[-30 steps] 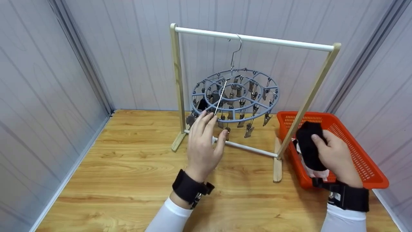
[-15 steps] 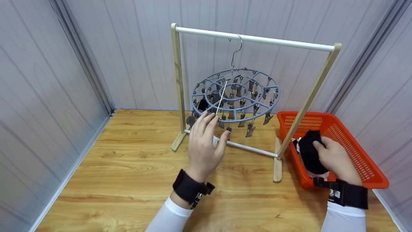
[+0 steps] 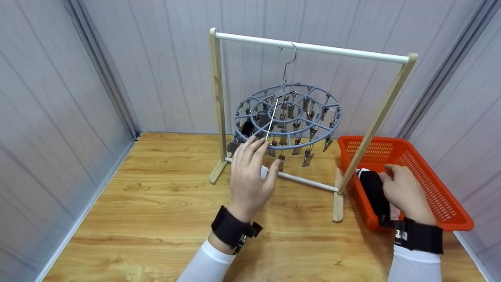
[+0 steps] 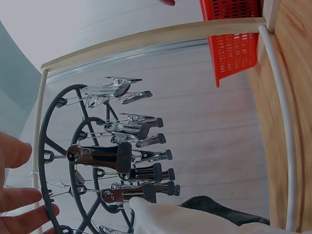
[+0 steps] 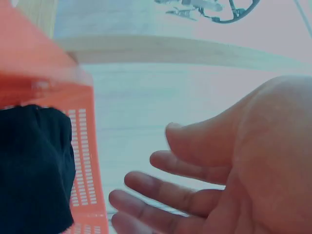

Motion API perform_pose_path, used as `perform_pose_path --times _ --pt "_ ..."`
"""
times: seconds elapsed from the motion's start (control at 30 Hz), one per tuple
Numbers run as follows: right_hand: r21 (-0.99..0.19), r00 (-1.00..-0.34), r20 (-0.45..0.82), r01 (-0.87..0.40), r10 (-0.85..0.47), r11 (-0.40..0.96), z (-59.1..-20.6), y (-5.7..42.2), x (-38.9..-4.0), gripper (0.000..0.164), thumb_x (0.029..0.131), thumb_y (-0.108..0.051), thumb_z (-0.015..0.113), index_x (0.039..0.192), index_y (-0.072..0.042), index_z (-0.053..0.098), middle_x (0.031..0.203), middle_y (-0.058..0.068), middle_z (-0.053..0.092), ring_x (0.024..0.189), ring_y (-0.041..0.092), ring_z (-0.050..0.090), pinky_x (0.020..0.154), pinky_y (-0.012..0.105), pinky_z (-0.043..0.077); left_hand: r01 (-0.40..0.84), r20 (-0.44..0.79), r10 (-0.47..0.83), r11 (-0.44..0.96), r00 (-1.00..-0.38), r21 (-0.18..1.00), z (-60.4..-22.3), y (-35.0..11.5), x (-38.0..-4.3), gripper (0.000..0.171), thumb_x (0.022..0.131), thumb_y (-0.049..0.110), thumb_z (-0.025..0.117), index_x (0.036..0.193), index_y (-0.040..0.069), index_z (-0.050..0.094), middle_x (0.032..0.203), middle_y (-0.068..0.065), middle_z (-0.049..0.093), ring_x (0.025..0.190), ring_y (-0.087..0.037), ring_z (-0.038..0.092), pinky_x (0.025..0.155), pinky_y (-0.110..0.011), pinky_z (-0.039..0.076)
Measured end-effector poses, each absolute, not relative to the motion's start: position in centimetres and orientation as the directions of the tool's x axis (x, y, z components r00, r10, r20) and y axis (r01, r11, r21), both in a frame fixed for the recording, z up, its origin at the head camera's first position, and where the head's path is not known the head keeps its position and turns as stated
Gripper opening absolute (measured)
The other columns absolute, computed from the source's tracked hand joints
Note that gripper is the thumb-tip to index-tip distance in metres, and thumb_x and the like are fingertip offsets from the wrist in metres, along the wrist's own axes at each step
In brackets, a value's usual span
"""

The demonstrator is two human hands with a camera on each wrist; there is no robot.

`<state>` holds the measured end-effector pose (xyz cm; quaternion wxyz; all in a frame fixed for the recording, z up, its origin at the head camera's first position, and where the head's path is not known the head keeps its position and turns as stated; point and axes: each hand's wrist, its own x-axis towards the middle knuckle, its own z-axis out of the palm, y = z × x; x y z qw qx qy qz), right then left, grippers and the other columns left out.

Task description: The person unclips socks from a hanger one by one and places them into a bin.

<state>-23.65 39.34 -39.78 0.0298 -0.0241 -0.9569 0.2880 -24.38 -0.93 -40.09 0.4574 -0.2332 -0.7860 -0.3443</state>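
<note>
My left hand (image 3: 249,180) is at the near left rim of a round blue-grey clip hanger (image 3: 289,146), its fingertips touching the rim and the thumb apart. In the left wrist view, metal clips (image 4: 100,156) dangle from the ring beside those fingers (image 4: 24,219). A white cloth (image 4: 170,217) and a dark piece hang below the clips. Over the orange basket (image 3: 438,190), my right hand (image 3: 407,192) is loosely spread and holds nothing, as the right wrist view shows. A black sock-like cloth (image 3: 373,192) lies in the basket just left of it.
The hanger hooks onto the white top bar (image 3: 332,49) of a wooden stand. The stand's right post (image 3: 375,129) rises between hanger and basket. White and pink cloth (image 3: 394,212) shows beside the black cloth. Pale panel walls enclose the wooden table (image 3: 164,219).
My right hand has lowered the black cloth into the basket and let go of it. The left hand stays at the rim, shifting very slightly right with the hanger.
</note>
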Motion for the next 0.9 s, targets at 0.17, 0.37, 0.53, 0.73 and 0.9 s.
perform_pose_path --times 0.17,0.37,0.53,0.73,0.9 --pt "-0.544 -0.996 0.081 -0.010 0.040 0.839 -39.7 38.1 -23.6 0.062 0.121 -0.031 0.042 0.161 0.016 0.042 0.150 0.038 0.050 0.136 0.055 0.052 0.112 0.074 0.043 0.698 0.890 0.058 0.644 -0.451 0.312 -40.0 -0.8 -24.3 0.046 0.103 0.021 0.078 0.141 -0.003 0.070 0.146 -0.020 0.069 0.147 -0.039 0.057 0.130 -0.058 0.035" --pt "-0.526 -0.989 0.151 -0.071 0.011 0.848 -39.4 37.0 -23.5 0.062 0.118 -0.035 0.054 0.155 0.015 0.051 0.140 0.035 0.060 0.128 0.053 0.060 0.107 0.072 0.048 0.716 0.902 0.074 0.637 -0.426 0.286 -39.9 -0.7 -24.2 0.048 0.101 0.018 0.079 0.141 -0.005 0.069 0.145 -0.020 0.069 0.143 -0.039 0.060 0.128 -0.057 0.040" --pt "-0.534 -0.986 0.163 -0.107 -0.023 0.839 -39.0 36.1 -23.0 0.064 0.116 -0.041 0.058 0.154 0.011 0.055 0.136 0.031 0.065 0.123 0.049 0.064 0.102 0.068 0.051 0.744 0.907 0.097 0.610 -0.410 0.272 -39.7 -0.7 -24.1 0.049 0.101 0.016 0.079 0.143 -0.007 0.068 0.145 -0.021 0.068 0.138 -0.039 0.063 0.125 -0.054 0.044" --pt "-0.517 -0.977 0.202 -0.161 -0.062 0.841 -38.7 34.8 -22.6 0.055 0.114 -0.038 0.065 0.145 0.007 0.066 0.128 0.025 0.071 0.114 0.041 0.067 0.097 0.061 0.054 0.774 0.905 0.136 0.578 -0.404 0.259 -39.7 -0.7 -23.9 0.047 0.101 0.011 0.077 0.144 -0.006 0.067 0.145 -0.021 0.069 0.139 -0.036 0.064 0.124 -0.052 0.047" --pt "-0.505 -0.970 0.227 -0.197 -0.091 0.840 -38.7 34.1 -22.6 0.044 0.113 -0.031 0.068 0.139 0.005 0.070 0.125 0.022 0.071 0.112 0.039 0.068 0.096 0.059 0.054 0.795 0.901 0.174 0.557 -0.397 0.243 -39.6 -0.6 -23.7 0.049 0.100 0.007 0.078 0.145 -0.007 0.066 0.146 -0.020 0.069 0.140 -0.034 0.063 0.124 -0.049 0.046"
